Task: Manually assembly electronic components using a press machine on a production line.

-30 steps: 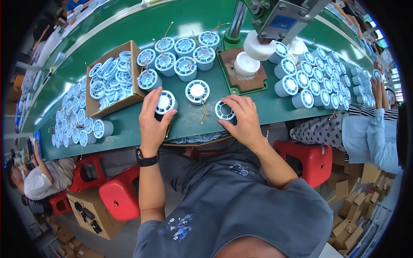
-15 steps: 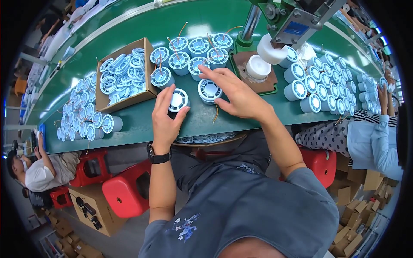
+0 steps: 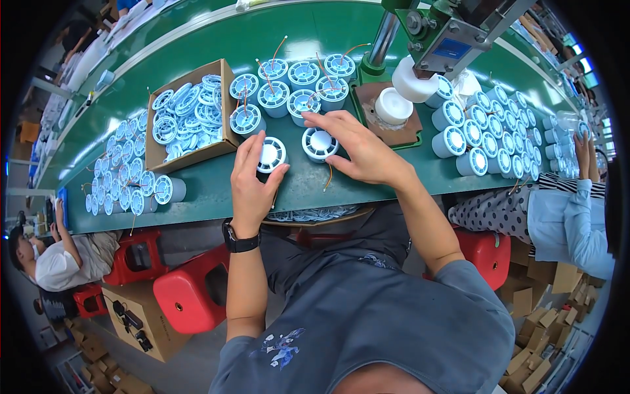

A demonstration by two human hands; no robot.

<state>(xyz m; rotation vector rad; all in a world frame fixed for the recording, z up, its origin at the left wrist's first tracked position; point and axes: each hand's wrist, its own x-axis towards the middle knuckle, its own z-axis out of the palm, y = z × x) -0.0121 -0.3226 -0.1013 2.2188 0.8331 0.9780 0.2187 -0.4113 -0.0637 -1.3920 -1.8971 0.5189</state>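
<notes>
Green conveyor matting (image 3: 197, 190) runs as a long bench from the upper right of the frame down toward the left edge, and I am looking down on it from above my own forearms.

At centre, my left hand (image 3: 252, 180) closes its fingers around a small white spool (image 3: 271, 153), thumb on the right side of it and fingertips over its upper left edge; the spool sits on the belt. Just to the right, my right hand (image 3: 364, 148) is spread wide, palm down, fingertips touching a second white spool (image 3: 319, 143) that stands upright on the mat, an orange wire (image 3: 329, 177) trailing down from under the palm. A black wristwatch (image 3: 239, 241) is on my left wrist.

Above the hands stands a cluster of blue-and-white spools (image 3: 289, 82) with orange leads sticking up. To their left, an open cardboard box (image 3: 190, 154) holds loose flat blue-and-white rings. At upper centre right, a green press (image 3: 440, 29) stands over a brown base plate (image 3: 367, 108) carrying a white round cap (image 3: 394, 105). Rows of finished spools (image 3: 485, 131) fill the right side, and another batch (image 3: 125, 177) lies at the left.

At the far right, another person's hands (image 3: 583, 151) rest near the bench edge; a seated person (image 3: 56, 259) shows at lower left beside red stools (image 3: 190, 295).
</notes>
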